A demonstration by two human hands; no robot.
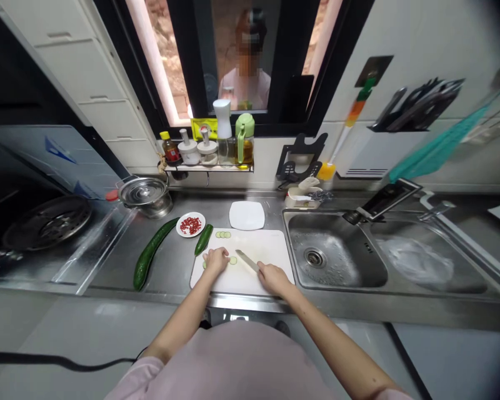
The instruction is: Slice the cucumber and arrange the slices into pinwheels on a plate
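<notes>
My right hand [273,278] is closed round the handle of a kitchen knife [246,260], its blade pointing left and away over the white cutting board [270,244]. My left hand [216,261] rests on the board with fingers curled; whatever is under them is hidden. Just right of its fingertips lies a pale cucumber slice [233,260], and a bit of green shows at its left side. Several overlapping cucumber slices [223,234] lie near the board's far edge. A cut length of cucumber [203,240] sits at the board's upper left corner.
A long whole cucumber [152,255] and a plate of chopped red pieces [190,224] are to the left. Behind the board is a white dish [246,215]. The sink [337,250] borders the right side; a lidded steel pot [148,195] stands back left, below a condiment rack [210,166].
</notes>
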